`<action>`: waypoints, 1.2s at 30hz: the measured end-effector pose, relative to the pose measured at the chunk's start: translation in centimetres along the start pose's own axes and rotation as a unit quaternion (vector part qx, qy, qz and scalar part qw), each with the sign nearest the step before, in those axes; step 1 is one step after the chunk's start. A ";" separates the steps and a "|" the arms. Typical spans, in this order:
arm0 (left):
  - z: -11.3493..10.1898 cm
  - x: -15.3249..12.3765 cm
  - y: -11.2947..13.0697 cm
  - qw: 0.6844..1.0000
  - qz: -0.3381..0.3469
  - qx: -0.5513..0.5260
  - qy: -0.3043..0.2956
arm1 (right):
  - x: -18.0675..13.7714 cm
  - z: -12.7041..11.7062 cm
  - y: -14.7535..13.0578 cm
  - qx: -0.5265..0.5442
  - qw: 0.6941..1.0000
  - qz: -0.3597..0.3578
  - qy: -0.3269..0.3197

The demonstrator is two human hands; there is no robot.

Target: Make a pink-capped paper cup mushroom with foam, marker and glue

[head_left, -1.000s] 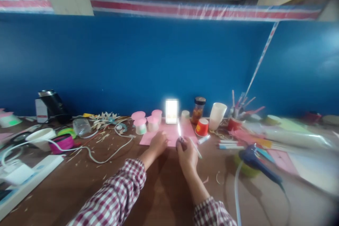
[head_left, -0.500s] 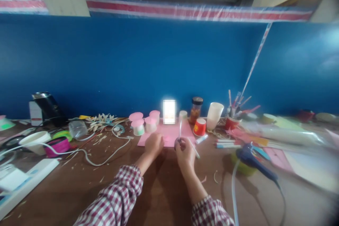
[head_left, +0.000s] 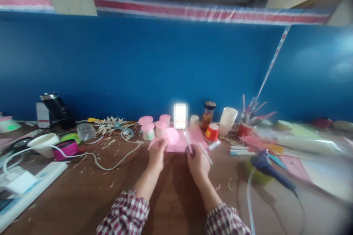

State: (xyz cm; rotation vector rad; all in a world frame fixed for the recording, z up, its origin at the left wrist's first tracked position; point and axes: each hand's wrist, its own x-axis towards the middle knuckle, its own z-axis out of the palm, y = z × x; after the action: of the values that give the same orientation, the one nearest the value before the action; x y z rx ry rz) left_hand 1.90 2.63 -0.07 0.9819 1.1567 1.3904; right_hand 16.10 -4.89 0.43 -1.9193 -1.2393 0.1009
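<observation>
Two hands work close: left hand [head_left: 156, 151] pinches a pink paper disc [head_left: 172, 136], right hand [head_left: 197, 159] grips scissors [head_left: 189, 146]; best turn the disc slowly.

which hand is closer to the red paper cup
Right. The right hand sits just below and left of the red paper cup, with a short stretch of table between them. The left hand is farther left, holding up a pink paper disc.
</observation>
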 end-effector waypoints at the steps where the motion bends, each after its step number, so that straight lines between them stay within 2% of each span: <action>1: 0.0 -0.2 -0.1 0.999 -0.025 -0.031 -0.015 | 0.1 0.2 0.1 0.030 1.000 0.000 0.001; 3: -0.1 -0.5 -0.1 0.993 -0.070 -0.085 -0.040 | 0.3 0.6 0.5 0.124 0.992 0.010 0.002; 5: -0.3 -0.8 -0.1 0.985 -0.107 -0.125 -0.055 | 0.6 0.9 0.7 0.236 0.971 0.035 0.001; 10: -0.5 -1.4 0.4 0.966 -0.168 -0.180 -0.074 | 0.5 1.2 0.3 0.460 0.880 0.115 -0.023; 13: -0.3 -1.9 0.7 0.956 -0.195 -0.201 -0.082 | 0.2 1.0 -0.2 0.518 0.841 0.144 -0.054; 21: 0.1 -2.7 0.4 0.960 -0.184 -0.142 -0.159 | 0.3 1.0 0.1 0.582 0.789 0.178 -0.087; 23: 0.1 -2.8 0.3 0.962 -0.179 -0.120 -0.170 | 0.2 1.2 0.4 0.590 0.780 0.186 -0.093; 30: 0.1 -3.0 0.2 0.964 -0.170 -0.077 -0.189 | 0.0 1.4 0.6 0.581 0.787 0.181 -0.099; 36: 0.3 -2.9 -0.2 0.972 -0.162 -0.032 -0.170 | -0.1 1.5 0.4 0.593 0.781 0.171 -0.093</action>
State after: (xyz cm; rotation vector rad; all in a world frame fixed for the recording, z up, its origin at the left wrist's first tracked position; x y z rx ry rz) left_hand 2.57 -0.16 -0.11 0.8969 0.9569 0.9499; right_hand 15.63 -4.18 -0.89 -0.9521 -0.5946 1.0273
